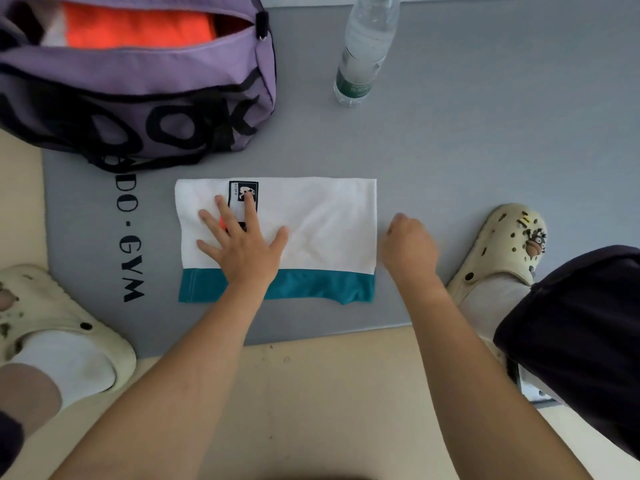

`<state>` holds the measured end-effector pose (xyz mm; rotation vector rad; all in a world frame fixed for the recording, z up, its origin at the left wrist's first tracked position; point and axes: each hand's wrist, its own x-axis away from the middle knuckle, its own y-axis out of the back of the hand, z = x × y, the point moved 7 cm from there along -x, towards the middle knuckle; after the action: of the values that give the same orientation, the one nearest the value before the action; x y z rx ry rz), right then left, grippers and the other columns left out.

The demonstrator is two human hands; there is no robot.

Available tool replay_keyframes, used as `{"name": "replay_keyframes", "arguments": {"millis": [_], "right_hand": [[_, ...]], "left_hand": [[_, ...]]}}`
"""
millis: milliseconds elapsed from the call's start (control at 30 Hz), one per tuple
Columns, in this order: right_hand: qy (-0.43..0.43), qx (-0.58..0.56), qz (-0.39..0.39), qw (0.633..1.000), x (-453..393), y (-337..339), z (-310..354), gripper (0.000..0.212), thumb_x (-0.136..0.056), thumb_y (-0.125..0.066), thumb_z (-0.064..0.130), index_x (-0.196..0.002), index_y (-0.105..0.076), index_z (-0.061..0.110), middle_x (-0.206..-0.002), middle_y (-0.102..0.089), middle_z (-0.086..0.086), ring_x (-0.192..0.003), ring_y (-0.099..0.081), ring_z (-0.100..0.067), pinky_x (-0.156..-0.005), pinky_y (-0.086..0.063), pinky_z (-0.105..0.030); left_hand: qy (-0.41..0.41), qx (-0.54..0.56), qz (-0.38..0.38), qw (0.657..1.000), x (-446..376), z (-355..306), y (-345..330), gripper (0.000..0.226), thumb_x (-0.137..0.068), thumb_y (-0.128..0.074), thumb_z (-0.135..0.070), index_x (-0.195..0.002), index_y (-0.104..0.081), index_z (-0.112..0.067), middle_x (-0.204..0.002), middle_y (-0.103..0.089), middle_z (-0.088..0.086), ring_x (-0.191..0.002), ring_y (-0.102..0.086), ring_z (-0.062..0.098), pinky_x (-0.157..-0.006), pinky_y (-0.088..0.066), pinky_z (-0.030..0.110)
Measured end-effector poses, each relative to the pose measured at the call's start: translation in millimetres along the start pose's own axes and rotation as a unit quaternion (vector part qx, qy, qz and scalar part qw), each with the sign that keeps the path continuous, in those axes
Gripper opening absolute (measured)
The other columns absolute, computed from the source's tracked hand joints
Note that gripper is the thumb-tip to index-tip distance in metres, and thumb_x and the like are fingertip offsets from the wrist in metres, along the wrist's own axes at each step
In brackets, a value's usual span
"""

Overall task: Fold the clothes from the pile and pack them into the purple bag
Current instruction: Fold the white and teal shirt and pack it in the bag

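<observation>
at the far left a cream clog [65, 344] with a white sock stood on the floor at the edge of the grey gym mat [485, 150]. black lettering ran along the mat's left side; "do-gym" could be read, and the start of the word was hidden under the purple bag [145, 77]. the bag sat at the upper left of the mat with its zip open, and an orange garment [138, 29] already lay inside beside something white. big black letters crossed the bag's side; "ok" was clear, the rest was cut off.

below the bag, the white and teal garment [329, 220] lay flat on the mat as a neat rectangle, teal band nearest the person. a small black label [243, 190] sat near its top left; the print on it was too small to read. the left hand [242, 244] pressed flat on the garment's left half, fingers spread and straight. the right hand [408, 247] hovered just beside the garment's right edge, fingers curled under with nothing visibly held.

the step in hand looked like folding this piece, partway through. the next move probably called for taking the right edge and bringing it over to the left while the left hand pinned the cloth, then lifting the bundle into the bag.

a clear water bottle [367, 50] with a green label, its text illegible, stood upper right of the garment. a second clog [498, 251] with charms stood at the right.
</observation>
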<state>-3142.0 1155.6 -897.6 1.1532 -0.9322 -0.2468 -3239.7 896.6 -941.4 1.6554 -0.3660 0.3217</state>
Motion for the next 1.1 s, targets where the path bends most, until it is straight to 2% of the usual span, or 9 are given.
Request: {"name": "replay_keyframes", "arguments": {"millis": [100,267,500,600,667,767,867,967,1100], "right_hand": [[0.153,-0.021,-0.116,0.981,-17,24,71,0.025,-0.095,-0.050,0.021,-0.115,-0.054,0.007,-0.117,-0.055,-0.012,-0.106,-0.052,-0.031,-0.079,-0.041,-0.039],[0.310,0.081,-0.008,0.947,-38,-5,155,0.052,-0.094,-0.055,0.043,-0.135,-0.044,0.015,-0.131,-0.051,-0.008,-0.123,-0.046,-0.030,-0.100,-0.031,-0.041],[0.153,-0.004,0.164,0.975,-30,-42,92,0.031,-0.085,-0.066,0.040,-0.072,-0.050,0.016,-0.072,-0.054,0.005,-0.070,-0.063,-0.023,-0.053,-0.035,-0.025],[0.065,-0.004,0.397,0.915,14,-80,56,0.033,-0.086,-0.070,0.038,-0.078,-0.062,0.007,-0.063,-0.070,-0.006,-0.053,-0.070,-0.023,-0.048,-0.054,-0.027],[0.022,0.010,0.438,0.899,30,-88,36,0.046,-0.088,-0.066,0.047,-0.081,-0.067,0.002,-0.068,-0.074,-0.008,-0.057,-0.072,-0.023,-0.053,-0.058,-0.030],[-0.012,-0.059,0.286,0.956,20,-74,23,0.059,-0.088,-0.056,0.059,-0.073,-0.067,0.002,-0.067,-0.072,-0.012,-0.058,-0.069,-0.026,-0.064,-0.060,-0.035],[-0.023,-0.168,0.110,0.979,10,-53,25,0.048,-0.089,-0.055,0.055,-0.072,-0.055,0.010,-0.067,-0.067,-0.010,-0.067,-0.066,-0.032,-0.070,-0.056,-0.039],[-0.028,-0.283,0.069,0.956,2,-50,50,0.039,-0.090,-0.059,0.050,-0.079,-0.049,0.014,-0.077,-0.064,-0.008,-0.073,-0.063,-0.029,-0.063,-0.048,-0.035],[0.012,-0.267,0.058,0.962,-14,-46,83,0.033,-0.088,-0.065,0.040,-0.079,-0.048,0.012,-0.066,-0.050,0.004,-0.066,-0.047,-0.019,-0.049,-0.031,-0.025]], "left_hand": [[-0.009,0.000,-0.009,1.000,0,6,-5,0.091,-0.086,-0.033,-0.077,-0.156,0.003,-0.030,-0.164,0.012,0.012,-0.148,0.013,0.044,-0.110,-0.012,0.072],[0.018,0.017,-0.011,1.000,8,17,-9,0.107,-0.080,-0.036,-0.083,-0.157,0.008,-0.023,-0.164,0.012,0.014,-0.148,0.012,0.044,-0.112,-0.011,0.070],[-0.176,-0.012,0.062,0.982,-39,-9,10,0.104,-0.071,-0.060,-0.070,-0.155,-0.010,-0.033,-0.165,0.012,-0.006,-0.150,0.019,0.028,-0.113,-0.001,0.067],[-0.331,-0.007,0.121,0.936,-35,-55,21,0.081,-0.076,-0.066,-0.054,-0.148,-0.034,-0.035,-0.165,-0.004,-0.011,-0.152,0.012,0.017,-0.119,-0.001,0.056],[-0.377,-0.001,0.126,0.918,-21,-70,25,0.066,-0.081,-0.064,-0.045,-0.143,-0.043,-0.035,-0.165,-0.010,-0.008,-0.152,0.005,0.017,-0.120,-0.003,0.051],[-0.266,0.087,-0.006,0.960,-7,-38,43,0.055,-0.085,-0.062,-0.027,-0.139,-0.050,-0.026,-0.159,-0.028,0.005,-0.147,-0.022,0.027,-0.115,-0.022,0.045],[-0.001,0.155,-0.108,0.982,17,38,42,0.054,-0.086,-0.064,-0.029,-0.135,-0.050,-0.010,-0.137,-0.049,0.015,-0.125,-0.045,0.034,-0.098,-0.038,0.045],[0.150,0.206,-0.070,0.965,48,84,17,0.047,-0.084,-0.068,-0.039,-0.116,-0.055,-0.008,-0.113,-0.060,0.011,-0.104,-0.054,0.032,-0.087,-0.045,0.044],[0.155,0.241,-0.002,0.958,64,104,-4,0.031,-0.092,-0.062,-0.041,-0.085,-0.056,-0.011,-0.077,-0.062,0.002,-0.077,-0.061,0.030,-0.064,-0.040,0.035]]}}
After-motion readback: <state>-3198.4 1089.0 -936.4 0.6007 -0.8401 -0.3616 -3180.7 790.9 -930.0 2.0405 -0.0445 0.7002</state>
